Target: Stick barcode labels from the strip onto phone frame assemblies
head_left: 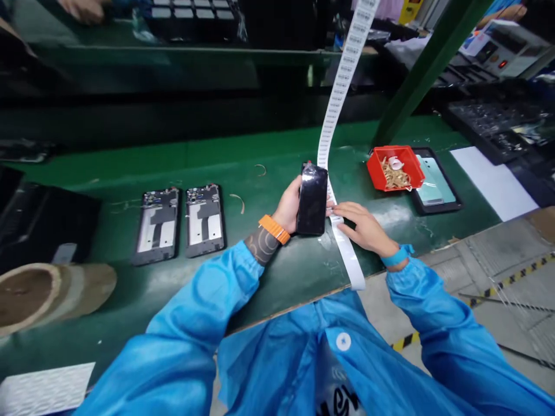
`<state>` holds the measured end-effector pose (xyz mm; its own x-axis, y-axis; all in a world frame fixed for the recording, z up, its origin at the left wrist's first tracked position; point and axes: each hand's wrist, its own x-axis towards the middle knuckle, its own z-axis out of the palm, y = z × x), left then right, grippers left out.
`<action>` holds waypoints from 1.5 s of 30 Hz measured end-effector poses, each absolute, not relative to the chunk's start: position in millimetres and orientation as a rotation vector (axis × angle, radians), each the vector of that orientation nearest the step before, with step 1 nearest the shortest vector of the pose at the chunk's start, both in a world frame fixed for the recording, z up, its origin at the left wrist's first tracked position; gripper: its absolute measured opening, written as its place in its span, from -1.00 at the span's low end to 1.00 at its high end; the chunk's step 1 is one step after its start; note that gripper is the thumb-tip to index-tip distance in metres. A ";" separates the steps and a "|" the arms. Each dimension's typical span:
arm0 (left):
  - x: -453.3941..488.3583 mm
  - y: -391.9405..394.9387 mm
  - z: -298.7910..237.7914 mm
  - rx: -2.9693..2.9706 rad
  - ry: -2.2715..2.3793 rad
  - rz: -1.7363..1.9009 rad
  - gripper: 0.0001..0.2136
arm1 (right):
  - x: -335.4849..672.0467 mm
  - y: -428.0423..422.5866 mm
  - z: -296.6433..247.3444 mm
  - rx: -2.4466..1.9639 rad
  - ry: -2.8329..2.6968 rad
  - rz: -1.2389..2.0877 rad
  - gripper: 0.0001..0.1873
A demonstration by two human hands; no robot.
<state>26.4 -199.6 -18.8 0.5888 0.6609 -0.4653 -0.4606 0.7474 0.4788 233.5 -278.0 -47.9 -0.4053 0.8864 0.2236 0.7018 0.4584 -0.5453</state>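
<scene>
A dark phone screen unit lies in my left hand, glossy face up, with the fingers wrapped round it from the left side. Close by on the right is my right hand, its fingers stretched toward the phone and over a long white strip of barcode labels. I cannot tell whether those fingertips pinch anything. The label strip runs from the top of the view, behind the phone, down to the bench's front edge. To the left, two opened phone frames lie side by side with their insides showing.
A red bin of rubber bands stands right of the strip, beside a black tray with a pale green panel. White paper lies further right. A cardboard tube is at the left. A green post rises behind the bin.
</scene>
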 end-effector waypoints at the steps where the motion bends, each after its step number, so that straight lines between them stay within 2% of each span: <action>1: 28.9 -198.7 -19.8 0.329 0.674 0.668 -0.44 | 232.5 -275.0 -47.9 -1.332 -2.207 0.508 -0.65; 6: 31.6 -200.4 -24.8 0.408 0.709 0.678 -0.44 | 231.9 -267.1 -43.2 -1.380 -2.120 0.538 -0.68; 13: 31.3 -198.2 -26.8 0.405 0.680 0.677 -0.49 | 219.1 -265.8 -46.3 -1.440 -2.039 0.425 -0.83; 24: 29.6 -199.3 -30.3 0.330 0.601 0.633 -0.41 | 209.5 -280.8 -48.9 -1.381 -2.129 0.133 -0.82; 32: 20.8 -198.7 -18.0 0.309 0.581 0.797 -0.40 | 208.3 -282.2 -50.8 -1.412 -2.142 0.181 -0.76; 40: 28.6 -199.1 -6.3 0.393 0.580 0.650 -0.42 | 200.5 -289.0 -51.0 -1.517 -2.022 0.315 -0.77; 43: 26.9 -199.7 -3.5 0.609 0.741 0.593 -0.38 | 193.5 -297.4 -44.2 -1.438 -1.959 0.519 -0.82; 45: 26.5 -198.9 -2.8 0.739 0.784 0.604 -0.41 | 191.0 -301.8 -38.2 -1.465 -1.915 0.490 -0.87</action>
<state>26.5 -198.9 -2.8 0.5695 0.7164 -0.4030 -0.2068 0.5993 0.7733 191.0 -301.8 -38.2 -0.1471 0.9488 0.2795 0.6978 0.2998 -0.6506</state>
